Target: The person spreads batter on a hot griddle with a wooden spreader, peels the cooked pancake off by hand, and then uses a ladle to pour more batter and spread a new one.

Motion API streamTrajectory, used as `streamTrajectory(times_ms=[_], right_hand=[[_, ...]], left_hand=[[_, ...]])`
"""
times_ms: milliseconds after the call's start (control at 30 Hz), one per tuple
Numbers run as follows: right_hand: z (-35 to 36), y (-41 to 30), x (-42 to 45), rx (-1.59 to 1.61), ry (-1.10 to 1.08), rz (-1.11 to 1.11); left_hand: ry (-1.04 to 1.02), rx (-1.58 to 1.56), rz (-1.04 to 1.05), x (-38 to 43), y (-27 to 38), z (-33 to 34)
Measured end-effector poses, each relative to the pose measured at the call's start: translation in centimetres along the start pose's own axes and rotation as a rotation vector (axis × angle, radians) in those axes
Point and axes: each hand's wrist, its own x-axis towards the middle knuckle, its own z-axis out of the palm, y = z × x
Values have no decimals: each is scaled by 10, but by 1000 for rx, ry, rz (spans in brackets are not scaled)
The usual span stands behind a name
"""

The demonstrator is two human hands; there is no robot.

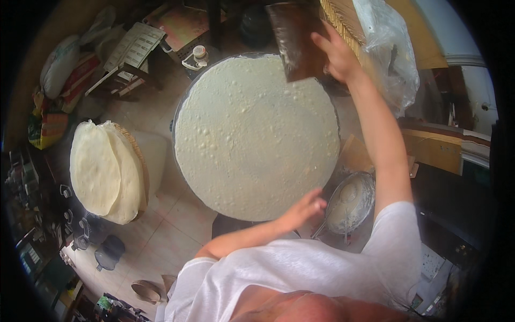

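Observation:
A large round pan or griddle (174, 139) carries one pale, thin flatbread (253, 137) with small bubbles, covering almost its whole surface. My left hand (303, 209) is over the near right rim, holding nothing, its fingers slightly blurred and apart. To its right stands a metal bowl (372, 189) of pale batter (349, 201), with a ladle in it. At the far right my right hand (340, 58) reaches out with spread fingers beside a dark brown board (295, 44). The board overlaps the flatbread's far edge; whether the hand grips it is unclear.
Left of the griddle, a stack of thin flatbreads (96, 169) lies on a woven mat (132, 141). Clear plastic sheeting (388, 52) hangs by a woven straw tray (342, 18) at the far right. A capped jug (198, 56) stands behind the griddle. Shoes (146, 290) lie on the tiled floor.

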Motion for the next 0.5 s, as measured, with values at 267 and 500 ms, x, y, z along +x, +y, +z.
streamTrajectory(times_ms=[267, 500], right_hand=[[16, 64, 119, -502, -317, 214], [18, 106, 142, -688, -376, 193]], left_hand=[[0, -118, -225, -16, -30, -5], [33, -222, -285, -9, -41, -10]])
